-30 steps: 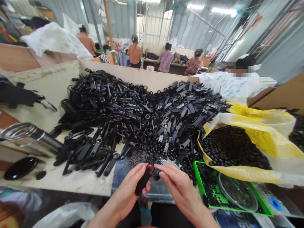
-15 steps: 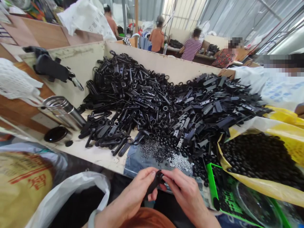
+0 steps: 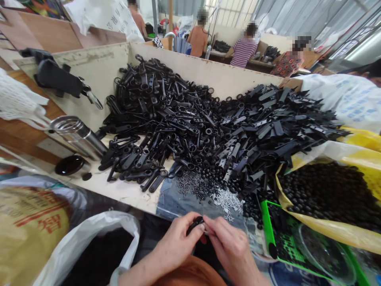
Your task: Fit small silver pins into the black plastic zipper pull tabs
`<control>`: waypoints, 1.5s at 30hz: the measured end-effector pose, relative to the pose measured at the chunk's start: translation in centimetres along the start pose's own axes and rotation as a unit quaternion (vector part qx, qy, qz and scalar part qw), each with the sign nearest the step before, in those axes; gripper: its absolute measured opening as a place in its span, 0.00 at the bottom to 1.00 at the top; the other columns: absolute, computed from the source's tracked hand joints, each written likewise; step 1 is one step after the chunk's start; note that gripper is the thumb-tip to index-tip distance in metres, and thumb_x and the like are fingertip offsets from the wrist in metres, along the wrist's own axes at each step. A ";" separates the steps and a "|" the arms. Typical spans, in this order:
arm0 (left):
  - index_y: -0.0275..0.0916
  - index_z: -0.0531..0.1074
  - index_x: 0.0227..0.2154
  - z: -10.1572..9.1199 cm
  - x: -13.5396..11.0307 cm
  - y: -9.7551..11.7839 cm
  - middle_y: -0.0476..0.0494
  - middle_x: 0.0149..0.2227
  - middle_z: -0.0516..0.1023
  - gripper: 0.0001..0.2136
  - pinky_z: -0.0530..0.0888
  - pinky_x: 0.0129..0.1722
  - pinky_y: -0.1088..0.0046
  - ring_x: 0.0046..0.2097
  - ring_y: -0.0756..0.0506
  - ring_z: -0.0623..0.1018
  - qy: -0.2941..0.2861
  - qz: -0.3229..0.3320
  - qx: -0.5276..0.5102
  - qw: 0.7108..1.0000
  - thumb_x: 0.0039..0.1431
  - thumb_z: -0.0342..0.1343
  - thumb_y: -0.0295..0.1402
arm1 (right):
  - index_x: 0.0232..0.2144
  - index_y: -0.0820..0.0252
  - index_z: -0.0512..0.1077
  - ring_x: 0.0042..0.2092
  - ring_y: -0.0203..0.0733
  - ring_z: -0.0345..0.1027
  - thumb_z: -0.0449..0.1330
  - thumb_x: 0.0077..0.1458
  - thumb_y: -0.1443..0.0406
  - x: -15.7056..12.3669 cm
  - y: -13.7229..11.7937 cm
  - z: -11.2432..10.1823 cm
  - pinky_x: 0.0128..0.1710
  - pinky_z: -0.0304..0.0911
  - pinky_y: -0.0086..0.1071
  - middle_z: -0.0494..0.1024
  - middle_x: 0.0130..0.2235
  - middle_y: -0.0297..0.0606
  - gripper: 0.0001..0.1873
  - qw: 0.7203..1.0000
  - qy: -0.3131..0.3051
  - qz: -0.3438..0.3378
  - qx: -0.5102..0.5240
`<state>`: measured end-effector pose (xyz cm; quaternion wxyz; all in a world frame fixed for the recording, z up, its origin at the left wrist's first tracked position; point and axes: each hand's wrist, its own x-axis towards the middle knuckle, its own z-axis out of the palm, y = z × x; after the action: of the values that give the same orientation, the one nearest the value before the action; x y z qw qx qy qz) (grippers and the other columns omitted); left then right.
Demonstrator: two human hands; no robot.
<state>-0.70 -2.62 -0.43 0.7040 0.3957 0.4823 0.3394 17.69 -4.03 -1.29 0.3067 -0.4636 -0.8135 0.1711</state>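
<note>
My left hand [image 3: 177, 239] is closed around a black plastic part [image 3: 195, 223] with a rounded end, low over the near edge of the worktop. The fingers of my right hand [image 3: 230, 243] pinch at that same end, and any small piece between the fingertips is hidden. Just beyond my hands, a blue cloth [image 3: 171, 198] carries a heap of silver pins [image 3: 228, 200] and a heap of small dark-grey pieces [image 3: 189, 184]. Behind it lie piles of black ring-ended parts [image 3: 157, 107] and flat black blade-like parts [image 3: 270, 123].
A steel flask [image 3: 79, 137] stands at left, beside a black lid [image 3: 70, 165]. An open white sack [image 3: 135, 234] is at lower left. At right are a green basket [image 3: 269, 232] and a yellow bag [image 3: 300, 212] of black beads. People sit working beyond the partition [image 3: 190, 59].
The black part has tilted, showing less of its length below my left hand. My left thumb now lies across its near side. The camera view has shifted slightly.
</note>
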 end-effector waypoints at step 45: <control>0.35 0.57 0.52 -2.5 0.0 -0.9 0.53 0.25 0.77 0.27 0.54 0.19 0.77 0.17 0.55 0.66 -0.078 -0.212 0.004 0.974 0.54 0.58 0.42 | 0.45 0.59 0.82 0.32 0.38 0.64 0.63 0.61 0.57 1.3 1.0 3.2 0.32 0.60 0.31 0.73 0.34 0.36 0.16 0.918 -0.098 0.233 0.306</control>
<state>-2.97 -2.49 -1.77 0.7939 0.3126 0.5000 0.1485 15.73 -2.37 -3.87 0.3034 -0.5043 -0.6168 0.5227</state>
